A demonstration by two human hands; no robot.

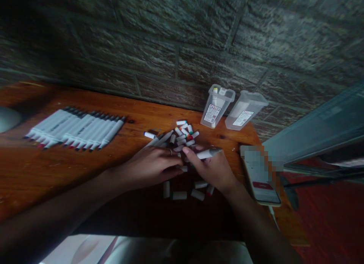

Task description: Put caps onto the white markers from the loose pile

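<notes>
My right hand (pixel 214 167) is closed round a white marker (pixel 205 154), whose grey end points to the right. Bent over the pile, my left hand (pixel 157 163) has its fingers together, with a small white marker cap (pixel 184 168) at their tips. Loose caps with coloured ends, among them a green-ended cap (pixel 181 123), lie scattered beyond and between both hands. Several loose markers (pixel 166 137) stick out behind my left hand, which partly hides them. Nearer to me are more caps, such as a white cap (pixel 179 195) lying on its side.
To the left, a row of white markers (pixel 76 129) lies side by side on the wooden table (pixel 136 123). Two clear plastic cases stand by the stone wall: the left case (pixel 212 112) holds a marker, beside the right case (pixel 246 112). A phone (pixel 261 180) with a cable lies right.
</notes>
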